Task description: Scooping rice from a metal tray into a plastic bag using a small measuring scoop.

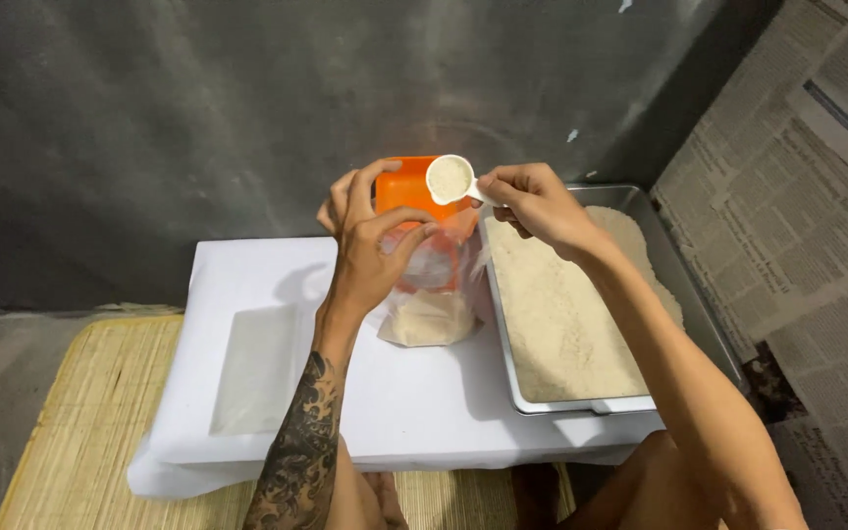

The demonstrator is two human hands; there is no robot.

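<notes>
The left hand [370, 240] pinches open a clear bag [429, 294] that largely hides an orange funnel-like thing [402, 186], while the right hand [532, 201] fingers grip a full white scoop [450, 180].

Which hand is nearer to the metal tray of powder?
Right. The right hand holds a white scoop above the metal tray's far left corner; the left hand grips the plastic bag beside the tray.

My arms are bare, without sleeves; a dark swirling tattoo [296, 451] covers my left forearm; knees bare too.
</notes>
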